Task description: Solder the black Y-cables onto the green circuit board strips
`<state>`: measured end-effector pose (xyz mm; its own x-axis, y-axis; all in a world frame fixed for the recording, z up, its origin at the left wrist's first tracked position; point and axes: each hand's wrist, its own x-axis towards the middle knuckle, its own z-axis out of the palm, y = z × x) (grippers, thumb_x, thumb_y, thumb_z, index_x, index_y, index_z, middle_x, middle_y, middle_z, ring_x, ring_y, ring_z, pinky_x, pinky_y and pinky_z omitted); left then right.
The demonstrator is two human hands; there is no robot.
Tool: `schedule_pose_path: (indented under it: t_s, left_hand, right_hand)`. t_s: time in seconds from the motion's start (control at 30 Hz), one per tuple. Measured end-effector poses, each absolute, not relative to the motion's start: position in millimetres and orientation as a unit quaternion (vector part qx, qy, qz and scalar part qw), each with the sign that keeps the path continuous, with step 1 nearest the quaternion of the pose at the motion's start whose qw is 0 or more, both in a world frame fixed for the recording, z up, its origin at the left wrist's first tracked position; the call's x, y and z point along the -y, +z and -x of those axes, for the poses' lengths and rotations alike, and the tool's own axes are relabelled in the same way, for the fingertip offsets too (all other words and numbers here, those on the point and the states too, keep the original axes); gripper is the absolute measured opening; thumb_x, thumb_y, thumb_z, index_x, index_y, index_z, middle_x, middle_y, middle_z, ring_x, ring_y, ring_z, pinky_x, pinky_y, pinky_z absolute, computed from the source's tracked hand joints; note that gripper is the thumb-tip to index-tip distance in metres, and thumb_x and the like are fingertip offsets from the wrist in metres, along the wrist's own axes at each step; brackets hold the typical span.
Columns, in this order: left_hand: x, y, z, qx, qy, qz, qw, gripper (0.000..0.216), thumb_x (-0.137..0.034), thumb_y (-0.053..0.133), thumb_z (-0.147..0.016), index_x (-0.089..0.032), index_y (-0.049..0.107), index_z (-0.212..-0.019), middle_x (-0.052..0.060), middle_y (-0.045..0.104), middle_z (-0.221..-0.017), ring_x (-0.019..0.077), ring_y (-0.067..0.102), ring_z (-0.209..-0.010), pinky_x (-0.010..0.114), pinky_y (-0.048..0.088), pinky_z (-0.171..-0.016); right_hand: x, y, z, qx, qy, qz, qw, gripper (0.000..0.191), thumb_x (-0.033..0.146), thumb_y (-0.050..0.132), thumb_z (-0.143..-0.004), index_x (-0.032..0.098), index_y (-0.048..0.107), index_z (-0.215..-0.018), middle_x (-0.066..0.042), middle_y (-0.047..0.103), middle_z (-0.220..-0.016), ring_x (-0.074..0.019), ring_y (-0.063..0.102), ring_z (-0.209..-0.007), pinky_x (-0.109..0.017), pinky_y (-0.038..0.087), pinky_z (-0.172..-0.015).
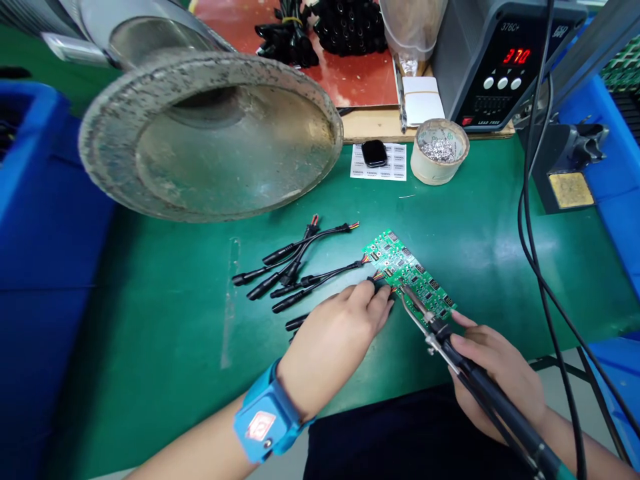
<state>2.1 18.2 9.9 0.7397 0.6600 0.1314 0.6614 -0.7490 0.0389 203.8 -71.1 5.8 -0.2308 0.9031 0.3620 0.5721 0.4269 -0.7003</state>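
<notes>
A green circuit board (419, 275) with several small black displays lies slanted on the green mat. My right hand (500, 373) is closed around a soldering iron (473, 377), which has a thin metal feed tube clamped alongside it. The iron's tip touches or hovers just over the board's left edge. Fingers of my left hand (345, 320) pinch a black cable at that same edge, its coloured wire ends (393, 289) close to the tip. Most of this cable is hidden under the hand. Further black cables (330, 272) run to the board; others (287, 253) lie loose to the left.
A big fume extraction hood (220, 200) overhangs the back left. Behind the board are a solder cup (433, 172), a black square device (374, 153) on a label sheet, and the soldering station (500, 73) reading 370. Black cords (533, 240) hang at right. Blue bins (40, 267) flank the bench.
</notes>
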Motion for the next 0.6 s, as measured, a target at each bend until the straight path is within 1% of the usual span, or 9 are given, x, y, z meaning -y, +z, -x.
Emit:
schedule_pose_path:
  t_s: [0.07, 0.1, 0.2, 0.27, 0.37, 0.5, 0.6]
  left_hand:
    - [-19, 11, -3, 0.356, -0.054, 0.933, -0.002, 0.031, -0.018, 0.035, -0.093, -0.011, 0.064, -0.099, 0.004, 0.054, -0.072, 0.0145, 0.053, -0.054, 0.028, 0.047, -0.05]
    - [-19, 12, -3, 0.354, -0.049, 0.934, -0.005, 0.031, -0.018, 0.035, -0.093, -0.012, 0.064, -0.098, 0.004, 0.055, -0.073, 0.0148, 0.054, -0.054, 0.028, 0.048, -0.051]
    - [-21, 13, -4, 0.347, -0.048, 0.937, -0.005, 0.031, -0.017, 0.034, -0.093, -0.011, 0.065, -0.098, 0.005, 0.056, -0.073, 0.016, 0.056, -0.056, 0.029, 0.049, -0.051]
    - [-22, 13, -4, 0.342, -0.054, 0.938, 0.0, 0.032, -0.017, 0.034, -0.093, -0.011, 0.065, -0.097, 0.005, 0.056, -0.072, 0.0166, 0.057, -0.055, 0.03, 0.049, -0.05]
    - [-23, 13, -2, 0.342, -0.059, 0.938, 0.001, 0.034, -0.018, 0.033, -0.093, -0.01, 0.065, -0.099, 0.005, 0.056, -0.072, 0.0164, 0.057, -0.055, 0.03, 0.05, -0.051]
    - [-22, 10, 1, 0.353, -0.07, 0.933, -0.02, 0.035, -0.022, 0.032, -0.095, -0.01, 0.064, -0.102, 0.005, 0.056, -0.074, 0.0152, 0.056, -0.056, 0.029, 0.05, -0.052]
    - [-19, 6, 3, 0.37, -0.083, 0.924, -0.055, 0.034, -0.025, 0.033, -0.095, -0.011, 0.062, -0.106, 0.006, 0.057, -0.08, 0.0153, 0.059, -0.065, 0.028, 0.052, -0.058]
  right_hand:
    - [72, 7, -207, 0.739, 0.224, 0.5, 0.393, 0.041, 0.004, 0.049, -0.078, 0.019, 0.048, -0.116, 0.0, 0.062, -0.07, -0.0164, 0.065, -0.062, -0.044, 0.058, -0.085]
    - [73, 6, -209, 0.728, 0.23, 0.5, 0.408, 0.042, 0.003, 0.049, -0.078, 0.02, 0.049, -0.116, -0.001, 0.063, -0.073, -0.0164, 0.065, -0.064, -0.045, 0.058, -0.085]
    - [78, -5, -213, 0.692, 0.265, 0.49, 0.459, 0.045, 0.002, 0.051, -0.077, 0.02, 0.051, -0.118, -0.003, 0.062, -0.084, -0.0174, 0.064, -0.076, -0.053, 0.053, -0.092]
    - [82, -14, -215, 0.675, 0.297, 0.475, 0.481, 0.046, 0.001, 0.052, -0.076, 0.019, 0.052, -0.119, -0.004, 0.061, -0.087, -0.0175, 0.062, -0.078, -0.057, 0.049, -0.096]
    - [86, -23, -217, 0.671, 0.337, 0.449, 0.484, 0.049, -0.001, 0.054, -0.074, 0.018, 0.053, -0.119, -0.004, 0.06, -0.089, -0.0181, 0.06, -0.079, -0.06, 0.046, -0.098]
    - [89, -28, -219, 0.668, 0.354, 0.434, 0.49, 0.051, -0.001, 0.055, -0.073, 0.018, 0.053, -0.12, -0.005, 0.059, -0.091, -0.0192, 0.059, -0.082, -0.062, 0.042, -0.099]
    - [89, -31, -219, 0.666, 0.35, 0.438, 0.492, 0.049, 0.0, 0.056, -0.074, 0.019, 0.053, -0.119, -0.005, 0.06, -0.091, -0.019, 0.059, -0.08, -0.063, 0.042, -0.099]
